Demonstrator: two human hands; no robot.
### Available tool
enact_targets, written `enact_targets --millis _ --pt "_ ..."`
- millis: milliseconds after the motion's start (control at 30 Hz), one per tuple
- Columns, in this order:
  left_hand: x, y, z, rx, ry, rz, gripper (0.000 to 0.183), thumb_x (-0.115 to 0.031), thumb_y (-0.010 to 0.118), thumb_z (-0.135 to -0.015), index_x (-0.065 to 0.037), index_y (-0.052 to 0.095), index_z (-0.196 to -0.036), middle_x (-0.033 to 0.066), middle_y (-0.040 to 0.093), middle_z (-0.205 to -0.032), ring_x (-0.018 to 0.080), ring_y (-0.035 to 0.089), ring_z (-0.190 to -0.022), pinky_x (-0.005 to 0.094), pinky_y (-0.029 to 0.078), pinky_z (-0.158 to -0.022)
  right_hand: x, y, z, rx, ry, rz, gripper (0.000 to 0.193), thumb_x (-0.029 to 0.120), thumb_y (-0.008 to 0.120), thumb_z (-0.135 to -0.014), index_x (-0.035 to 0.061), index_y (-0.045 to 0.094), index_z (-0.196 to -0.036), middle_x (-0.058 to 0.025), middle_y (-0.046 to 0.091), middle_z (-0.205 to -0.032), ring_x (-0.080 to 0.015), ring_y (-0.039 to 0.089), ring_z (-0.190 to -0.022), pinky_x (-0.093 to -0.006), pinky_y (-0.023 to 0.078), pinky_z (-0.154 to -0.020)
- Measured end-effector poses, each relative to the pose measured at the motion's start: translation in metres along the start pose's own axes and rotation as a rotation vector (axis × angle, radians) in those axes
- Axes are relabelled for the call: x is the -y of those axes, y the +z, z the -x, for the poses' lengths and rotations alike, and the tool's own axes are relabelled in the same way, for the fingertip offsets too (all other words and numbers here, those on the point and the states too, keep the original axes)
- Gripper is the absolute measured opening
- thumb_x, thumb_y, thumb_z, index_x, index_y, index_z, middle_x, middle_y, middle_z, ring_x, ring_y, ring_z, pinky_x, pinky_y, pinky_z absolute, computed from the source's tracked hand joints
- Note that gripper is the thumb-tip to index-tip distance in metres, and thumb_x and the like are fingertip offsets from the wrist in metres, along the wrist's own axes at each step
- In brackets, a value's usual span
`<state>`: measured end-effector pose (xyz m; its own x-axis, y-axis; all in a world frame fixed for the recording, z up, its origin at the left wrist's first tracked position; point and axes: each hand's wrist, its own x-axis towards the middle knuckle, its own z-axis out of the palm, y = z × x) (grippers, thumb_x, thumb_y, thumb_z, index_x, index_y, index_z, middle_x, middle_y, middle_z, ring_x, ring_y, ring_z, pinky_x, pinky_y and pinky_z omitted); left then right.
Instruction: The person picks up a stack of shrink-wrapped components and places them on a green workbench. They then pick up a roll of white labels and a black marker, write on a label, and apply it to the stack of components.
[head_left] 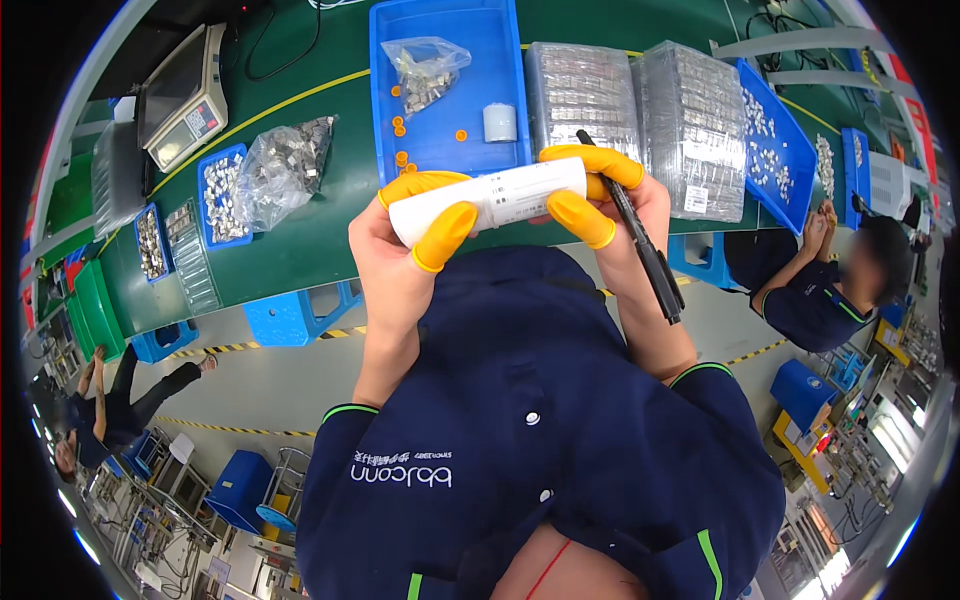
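A white roll of printed labels lies crosswise between my two hands, above the near edge of the table. My left hand is closed on its left end, with yellow finger cots on the thumb and a finger. At the other end my right hand grips the roll, also wearing yellow cots. A black marker pen is tucked in the right hand and slants down past the wrist. Just beyond the hands stands a blue tray holding a bag of small metal parts, several orange caps and a small white roll.
Right of the tray sit two plastic-wrapped stacks and a tilted blue bin of small parts. On the left are a bag of metal parts, small blue trays and a scale. Another person works at the right.
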<state>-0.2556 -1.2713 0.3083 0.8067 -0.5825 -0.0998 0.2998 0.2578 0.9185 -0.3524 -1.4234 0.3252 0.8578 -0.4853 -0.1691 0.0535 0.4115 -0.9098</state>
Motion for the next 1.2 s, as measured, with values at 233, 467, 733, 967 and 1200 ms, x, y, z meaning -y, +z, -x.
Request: enact_targets --millis 233,467,733,967,1200 --pt "0.013 0.029 0.013 -0.046 -0.026 0.189 0.039 -0.011 0.070 -0.075 0.001 0.053 -0.107 0.0108 0.058 -0.104 0.0176 0.057 -0.095 0.0307 0.045 -0.085 0.005 -0.014 0.012 0.083 -0.088 -0.100 0.036 0.001 0.072 -0.070 -0.0030 0.058 -0.102 -0.0126 0.063 -0.099 -0.0181 0.060 -0.094 -0.0294 0.049 -0.084" --pt "0.024 0.038 0.020 -0.051 -0.007 0.542 0.032 -0.020 0.068 -0.077 -0.009 0.050 -0.101 0.0091 0.051 -0.113 0.0182 0.049 -0.103 0.0355 0.035 -0.094 0.005 -0.033 0.019 0.276 -0.518 0.600 0.036 0.008 0.071 -0.070 -0.0017 0.060 -0.103 -0.0169 0.056 -0.112 -0.0254 0.056 -0.103 -0.0359 0.042 -0.091" --pt "0.036 0.035 0.030 -0.012 -0.026 0.289 0.032 -0.017 0.072 -0.071 -0.005 0.052 -0.091 0.0124 0.052 -0.107 0.0175 0.053 -0.093 0.0298 0.044 -0.077 0.004 -0.054 0.017 0.194 -0.155 -0.010 0.063 0.056 0.024 -0.090 0.0012 0.056 -0.093 -0.0048 0.055 -0.078 -0.0069 0.045 -0.060 -0.0205 0.036 -0.055" --pt "0.059 0.054 0.038 0.254 -0.189 0.456 0.033 -0.029 0.049 -0.082 0.003 0.056 -0.077 0.0129 0.056 -0.073 0.0184 0.054 -0.063 0.0265 0.043 -0.058 0.009 -0.047 0.010 0.053 0.058 -0.008 0.026 0.022 0.058 -0.086 0.0015 0.058 -0.069 0.0025 0.047 -0.054 -0.0019 0.033 -0.042 -0.0193 0.020 -0.039" --pt "0.055 0.071 0.039 0.226 -0.365 0.312 0.022 -0.020 0.055 -0.082 0.002 0.056 -0.083 0.0088 0.056 -0.062 0.0157 0.057 -0.050 0.0247 0.045 -0.045 -0.005 -0.059 -0.002 0.122 0.210 0.079 0.028 0.024 0.059 -0.084 0.0018 0.058 -0.067 0.0023 0.046 -0.051 -0.0019 0.032 -0.041 -0.0201 0.021 -0.038"
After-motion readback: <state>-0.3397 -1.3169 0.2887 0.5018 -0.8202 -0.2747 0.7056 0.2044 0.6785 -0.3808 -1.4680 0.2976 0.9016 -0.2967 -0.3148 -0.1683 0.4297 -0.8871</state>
